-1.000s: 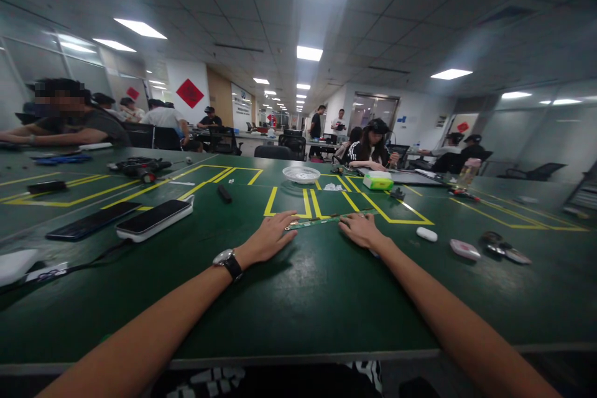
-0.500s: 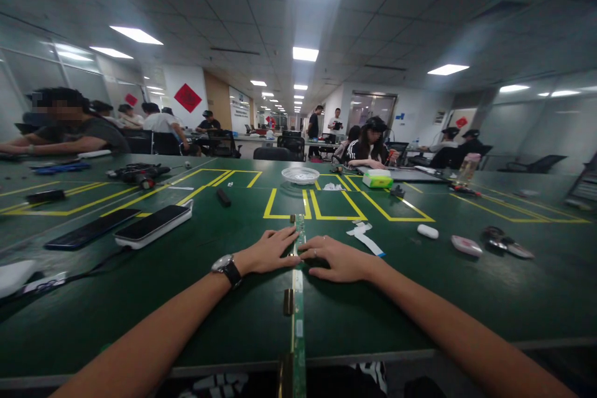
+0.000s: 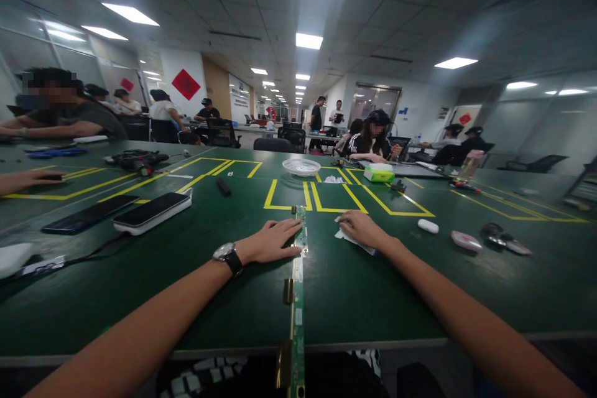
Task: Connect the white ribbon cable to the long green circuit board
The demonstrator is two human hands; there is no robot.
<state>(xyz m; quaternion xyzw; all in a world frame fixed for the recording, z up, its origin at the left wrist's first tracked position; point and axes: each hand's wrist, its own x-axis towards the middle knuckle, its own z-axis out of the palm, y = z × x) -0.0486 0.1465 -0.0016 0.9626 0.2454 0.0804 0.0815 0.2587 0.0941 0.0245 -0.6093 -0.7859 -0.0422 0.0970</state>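
Observation:
A long, narrow green circuit board point(image 3: 299, 298) runs from the table's front edge toward the middle, its near end jutting past the edge. Brown flaps stick out along its left side. My left hand point(image 3: 269, 241) lies on the far part of the board, fingers stretched out and pressing against it. To the right, my right hand point(image 3: 364, 230) is closed over a white flat ribbon cable point(image 3: 342, 234) at the cable's far end. Much of the cable is hidden under the hand, and its other end shows by the wrist.
The green table point(image 3: 224, 317) carries yellow tape outlines. A white woven basket point(image 3: 301, 167) stands farther back, beside a green tissue pack point(image 3: 379, 173). Phones point(image 3: 152, 211) lie left; a white case point(image 3: 428, 226) and a pink case point(image 3: 465, 241) lie right. A co-worker's hand point(image 3: 41, 178) reaches in at left.
My right hand has left the circuit board, moved right and closed on the ribbon cable. My left hand stays on the board. A co-worker's hand has come in at the left.

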